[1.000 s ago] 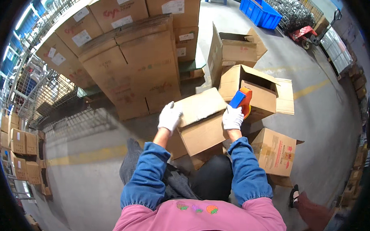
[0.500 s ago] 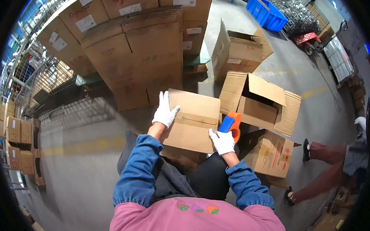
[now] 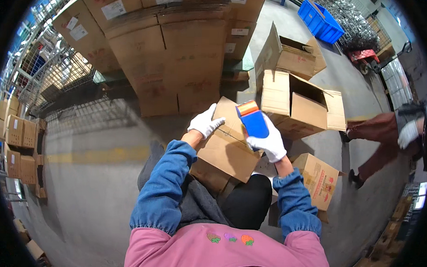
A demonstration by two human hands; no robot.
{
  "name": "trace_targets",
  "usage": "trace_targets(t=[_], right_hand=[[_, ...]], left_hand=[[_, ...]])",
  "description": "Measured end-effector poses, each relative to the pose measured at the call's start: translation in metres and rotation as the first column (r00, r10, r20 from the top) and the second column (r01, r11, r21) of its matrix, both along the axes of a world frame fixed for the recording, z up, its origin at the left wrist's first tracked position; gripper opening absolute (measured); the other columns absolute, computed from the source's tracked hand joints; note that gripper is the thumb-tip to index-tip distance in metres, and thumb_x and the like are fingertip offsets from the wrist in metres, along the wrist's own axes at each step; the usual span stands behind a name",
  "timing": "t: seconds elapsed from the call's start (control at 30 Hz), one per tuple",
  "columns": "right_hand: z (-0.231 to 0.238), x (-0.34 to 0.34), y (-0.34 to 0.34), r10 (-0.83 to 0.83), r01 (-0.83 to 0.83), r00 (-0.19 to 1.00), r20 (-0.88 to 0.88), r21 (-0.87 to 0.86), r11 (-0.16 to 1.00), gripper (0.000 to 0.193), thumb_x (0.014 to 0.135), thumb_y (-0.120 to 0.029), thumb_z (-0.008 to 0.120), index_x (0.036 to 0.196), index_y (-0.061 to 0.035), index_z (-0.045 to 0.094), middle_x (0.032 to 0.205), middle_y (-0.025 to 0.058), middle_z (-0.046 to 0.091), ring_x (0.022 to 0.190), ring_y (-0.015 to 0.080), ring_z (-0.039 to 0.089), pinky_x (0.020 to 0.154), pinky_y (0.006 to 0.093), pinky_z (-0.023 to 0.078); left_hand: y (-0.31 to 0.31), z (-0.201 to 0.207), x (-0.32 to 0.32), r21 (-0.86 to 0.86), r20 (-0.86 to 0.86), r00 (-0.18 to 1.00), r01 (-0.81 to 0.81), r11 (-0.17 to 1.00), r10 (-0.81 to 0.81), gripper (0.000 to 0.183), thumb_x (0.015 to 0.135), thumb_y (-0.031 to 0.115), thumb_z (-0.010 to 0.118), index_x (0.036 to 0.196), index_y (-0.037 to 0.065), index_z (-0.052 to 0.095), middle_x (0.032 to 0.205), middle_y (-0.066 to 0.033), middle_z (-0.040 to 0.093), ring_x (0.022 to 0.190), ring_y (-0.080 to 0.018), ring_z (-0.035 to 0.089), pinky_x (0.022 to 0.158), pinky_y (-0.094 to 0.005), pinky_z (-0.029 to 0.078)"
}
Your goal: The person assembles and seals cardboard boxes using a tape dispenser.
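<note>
Left hand [image 3: 205,124] flat, right hand [image 3: 268,141] clenched

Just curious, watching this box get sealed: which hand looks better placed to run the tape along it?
Probably the right hand: it already holds the blue tape dispenser over the cardboard box, while the left hand steadies the box's edge.

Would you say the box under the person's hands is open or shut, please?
Shut. The box has its flaps folded flat; the left hand presses on them while the right hand holds a blue tape dispenser at the seam.
</note>
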State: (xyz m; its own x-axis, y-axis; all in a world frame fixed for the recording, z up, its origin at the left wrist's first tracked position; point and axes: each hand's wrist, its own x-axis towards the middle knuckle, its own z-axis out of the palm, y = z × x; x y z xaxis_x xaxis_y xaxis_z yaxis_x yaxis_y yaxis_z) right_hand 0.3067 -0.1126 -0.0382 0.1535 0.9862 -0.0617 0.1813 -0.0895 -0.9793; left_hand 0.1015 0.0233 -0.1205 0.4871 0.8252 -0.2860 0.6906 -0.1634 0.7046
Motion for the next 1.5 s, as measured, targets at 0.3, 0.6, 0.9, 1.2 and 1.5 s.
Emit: trace_targets(t=[0.3,0.6,0.9,1.2,1.5], right_hand=[[-0.045,-0.006,0.001,0.013,-0.014,1.000,-0.023,-0.042,0.999,0.048,0.071,-0.018,0.076,0.111,0.0037,0.059,0.097,0.0078,0.065,0.086,0.0129,0.060,0.078,0.0275,0.049],[-0.048,0.005,-0.005,0.069,-0.068,0.997,0.030,-0.035,0.997,0.046,0.069,-0.020,0.077,0.105,0.0025,0.062,0.095,0.0080,0.065,0.084,0.0140,0.061,0.078,0.0287,0.049],[-0.046,0.008,0.001,0.149,-0.143,0.974,0.170,-0.050,0.988,0.047,0.067,-0.022,0.078,0.105,0.0019,0.062,0.095,0.0090,0.066,0.085,0.0150,0.061,0.078,0.0296,0.049],[-0.049,0.007,0.000,0.127,-0.124,0.991,0.043,-0.067,0.990,0.045,0.067,-0.020,0.078,0.102,0.0019,0.062,0.089,0.0035,0.064,0.081,0.0103,0.058,0.075,0.0262,0.048],[-0.051,0.015,-0.001,0.181,-0.170,0.975,0.130,-0.088,0.982,0.051,0.068,-0.025,0.079,0.108,0.0008,0.061,0.096,0.0090,0.066,0.087,0.0132,0.060,0.080,0.0296,0.049]], left_hand=[[-0.009,-0.007,0.000,0.121,0.046,0.997,-0.074,0.990,0.069,0.068,0.084,0.048,0.054,0.138,0.010,0.034,0.130,-0.0181,0.048,0.118,-0.0348,0.046,0.097,-0.0377,0.038],[-0.022,0.015,-0.003,-0.951,0.295,0.575,0.104,0.290,0.763,0.078,0.081,0.073,0.035,0.114,0.006,0.057,0.093,-0.0079,0.063,0.078,-0.0176,0.058,0.064,-0.0286,0.044],[-0.034,0.042,-0.004,-0.845,0.440,0.634,0.052,0.532,0.636,0.043,0.082,0.051,0.059,0.101,0.013,0.064,0.100,-0.0005,0.064,0.092,-0.0157,0.055,0.083,-0.0343,0.039],[-0.017,0.018,-0.010,-0.921,0.337,0.644,0.074,0.382,0.687,0.060,0.085,0.061,0.048,0.108,0.006,0.055,0.092,-0.0051,0.059,0.071,-0.0155,0.054,0.063,-0.0287,0.045],[-0.039,0.033,0.006,-0.825,0.440,0.766,0.137,0.549,0.469,0.043,0.085,0.052,0.056,0.100,0.012,0.063,0.098,-0.0062,0.063,0.088,-0.0186,0.053,0.081,-0.0358,0.040]])
